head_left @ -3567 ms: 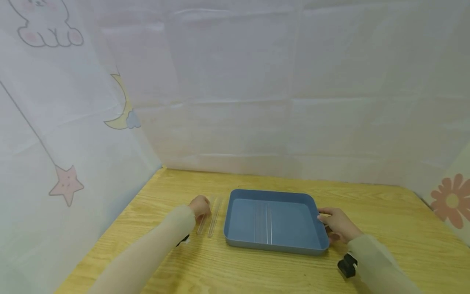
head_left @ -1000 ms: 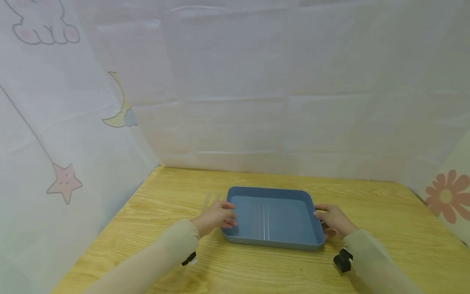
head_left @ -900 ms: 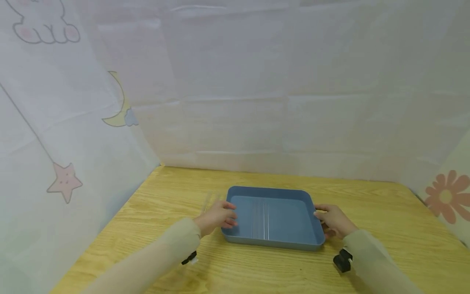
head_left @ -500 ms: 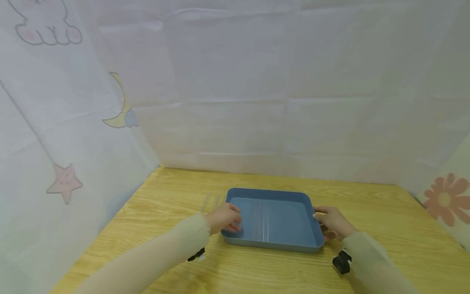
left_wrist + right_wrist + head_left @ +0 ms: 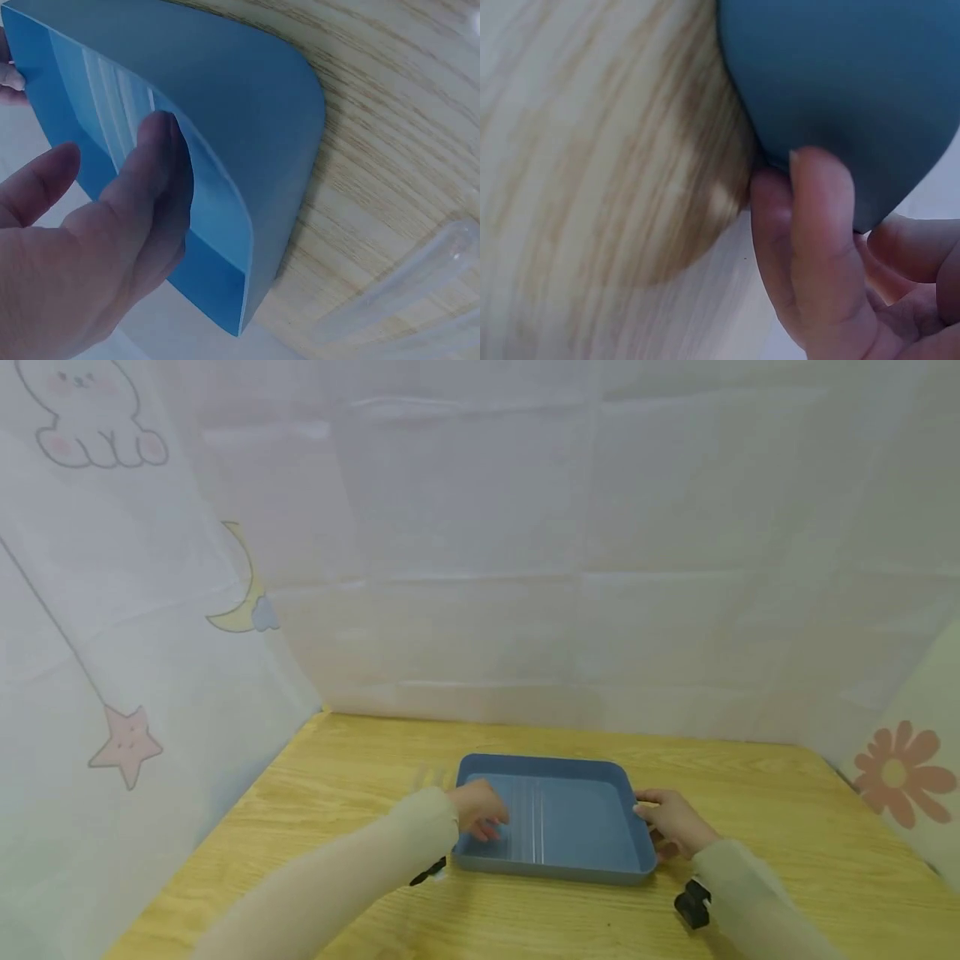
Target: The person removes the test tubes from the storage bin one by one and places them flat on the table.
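A shallow blue tray (image 5: 592, 827) sits on the table, with several clear tubes (image 5: 536, 827) side by side across its middle. My left hand (image 5: 480, 806) hovers over the tray's left part, fingers pointing down near those tubes. In the left wrist view its thumb and fingers (image 5: 161, 142) stand apart with nothing between them. My right hand (image 5: 675, 822) holds the tray's right side, thumb at the rim and fingertips (image 5: 821, 180) against the outer wall low down. Left of the tray, more clear tubes (image 5: 405, 277) lie on the wood, partly hidden by the left sleeve in the head view.
The light wood table (image 5: 360, 760) runs back to a pale hanging sheet (image 5: 465, 635). Another sheet with a star and moon print (image 5: 127, 743) borders the left side. A flower print (image 5: 896, 772) shows at the right. Black wrist devices (image 5: 693, 906) sit below the sleeves.
My left hand has moved from the tubes on the table rightward over the tray, and lately further in with its fingers tipping down. My right hand has stayed on the tray's right side.
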Demonstrator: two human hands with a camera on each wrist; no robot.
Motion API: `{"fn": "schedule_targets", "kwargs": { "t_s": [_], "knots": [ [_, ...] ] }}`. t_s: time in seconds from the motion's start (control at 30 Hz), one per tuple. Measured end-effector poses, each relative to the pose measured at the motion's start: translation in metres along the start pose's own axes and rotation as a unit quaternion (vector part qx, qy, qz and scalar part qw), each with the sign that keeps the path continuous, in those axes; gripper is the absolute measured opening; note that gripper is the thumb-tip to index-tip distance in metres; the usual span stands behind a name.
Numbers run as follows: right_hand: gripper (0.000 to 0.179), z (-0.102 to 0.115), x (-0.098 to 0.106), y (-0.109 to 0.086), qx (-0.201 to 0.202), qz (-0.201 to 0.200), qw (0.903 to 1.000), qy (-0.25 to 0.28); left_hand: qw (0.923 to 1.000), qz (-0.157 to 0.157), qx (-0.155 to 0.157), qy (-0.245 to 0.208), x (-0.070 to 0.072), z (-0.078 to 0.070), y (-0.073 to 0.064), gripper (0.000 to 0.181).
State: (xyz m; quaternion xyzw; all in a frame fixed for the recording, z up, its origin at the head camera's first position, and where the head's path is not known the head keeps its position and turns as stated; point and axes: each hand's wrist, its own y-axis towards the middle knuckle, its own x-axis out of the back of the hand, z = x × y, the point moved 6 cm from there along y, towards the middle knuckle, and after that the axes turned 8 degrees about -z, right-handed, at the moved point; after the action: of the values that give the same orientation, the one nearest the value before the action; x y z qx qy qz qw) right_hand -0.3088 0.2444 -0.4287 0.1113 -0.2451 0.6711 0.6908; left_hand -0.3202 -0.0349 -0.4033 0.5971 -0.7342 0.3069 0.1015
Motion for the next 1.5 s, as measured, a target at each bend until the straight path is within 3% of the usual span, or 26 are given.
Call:
{"fn": "schedule_targets", "kwargs": {
  "t_s": [0.23, 0.53, 0.83, 0.93, 1.13, 1.5],
  "knots": [
    [0.048, -0.001, -0.001, 0.000, -0.002, 0.000, 1.0000, 0.001, 0.9990, -0.030, 0.017, 0.029, -0.008, -0.001, 0.009, 0.041],
    [0.048, 0.001, -0.003, -0.003, 0.002, 0.004, 1.0000, 0.005, 0.9983, -0.028, 0.043, 0.028, -0.014, -0.002, 0.021, 0.043],
    [0.048, 0.004, -0.001, -0.004, 0.005, 0.007, 1.0000, 0.002, 0.9939, -0.030, 0.037, 0.099, -0.018, -0.003, 0.023, 0.029],
    [0.048, 0.003, -0.002, -0.003, 0.004, 0.009, 1.0000, 0.002, 0.9920, -0.032, 0.023, 0.120, -0.017, -0.007, 0.016, 0.016],
    [0.048, 0.000, -0.003, -0.001, -0.004, 0.004, 1.0000, 0.000, 0.9845, -0.041, 0.024, 0.169, -0.024, -0.004, 0.029, 0.016],
    [0.048, 0.000, -0.001, -0.001, -0.003, 0.009, 0.9999, -0.005, 0.9851, -0.032, 0.021, 0.168, -0.024, -0.005, 0.025, 0.013]
  ]
}}
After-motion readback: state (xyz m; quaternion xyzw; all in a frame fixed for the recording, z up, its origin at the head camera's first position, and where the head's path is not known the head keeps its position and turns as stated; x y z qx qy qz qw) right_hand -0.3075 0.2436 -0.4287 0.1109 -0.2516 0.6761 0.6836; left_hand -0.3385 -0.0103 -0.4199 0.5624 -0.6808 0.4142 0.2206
